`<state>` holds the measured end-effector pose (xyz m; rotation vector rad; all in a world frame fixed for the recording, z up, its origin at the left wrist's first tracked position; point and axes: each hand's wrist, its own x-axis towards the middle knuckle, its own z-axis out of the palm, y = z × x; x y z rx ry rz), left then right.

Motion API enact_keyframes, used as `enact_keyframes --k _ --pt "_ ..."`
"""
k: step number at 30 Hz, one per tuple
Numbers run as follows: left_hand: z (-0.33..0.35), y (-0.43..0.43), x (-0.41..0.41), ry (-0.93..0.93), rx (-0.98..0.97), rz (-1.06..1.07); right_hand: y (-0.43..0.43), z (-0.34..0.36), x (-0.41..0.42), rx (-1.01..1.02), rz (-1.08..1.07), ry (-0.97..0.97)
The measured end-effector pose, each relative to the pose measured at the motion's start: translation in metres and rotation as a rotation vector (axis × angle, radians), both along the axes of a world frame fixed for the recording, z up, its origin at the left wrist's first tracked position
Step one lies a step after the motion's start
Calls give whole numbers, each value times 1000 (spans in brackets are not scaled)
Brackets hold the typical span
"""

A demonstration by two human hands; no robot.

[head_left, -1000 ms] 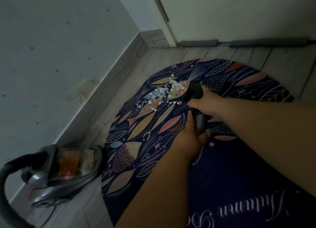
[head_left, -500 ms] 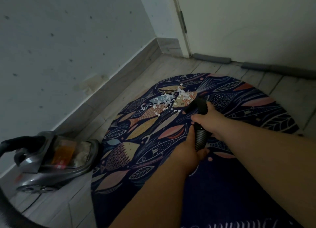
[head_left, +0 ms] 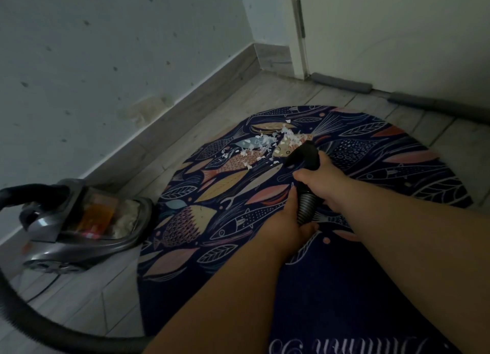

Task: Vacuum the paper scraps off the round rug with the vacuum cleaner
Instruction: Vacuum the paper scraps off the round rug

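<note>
Just ahead and left of the hose nozzle, the paper scraps lie strewn on the round rug, the nozzle's long axis pointing almost at them. The right hand grips the nozzle nearest them; the left hand holds the ribbed hose behind it.

Only writing I can spot is on the round rug: white cursive lettering on the plain dark-blue part at the rug's near edge. It's upside down from the camera's side, and the bottom of the shot chops it off, so you only get part of each letter. Loopy u/m/n shapes with a swirl at the left end, maybe "Autumn", can't say for sure. The vacuum cleaner left of the rug is too dark to read.
</note>
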<state>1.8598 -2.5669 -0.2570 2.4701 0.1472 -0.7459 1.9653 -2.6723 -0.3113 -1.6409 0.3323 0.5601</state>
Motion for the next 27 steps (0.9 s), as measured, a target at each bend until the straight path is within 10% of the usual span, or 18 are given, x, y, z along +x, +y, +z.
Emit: enact_keyframes --k 27 --pt "-9 44 -5 -35 -30 134 56 -9 9 2 86 -34"
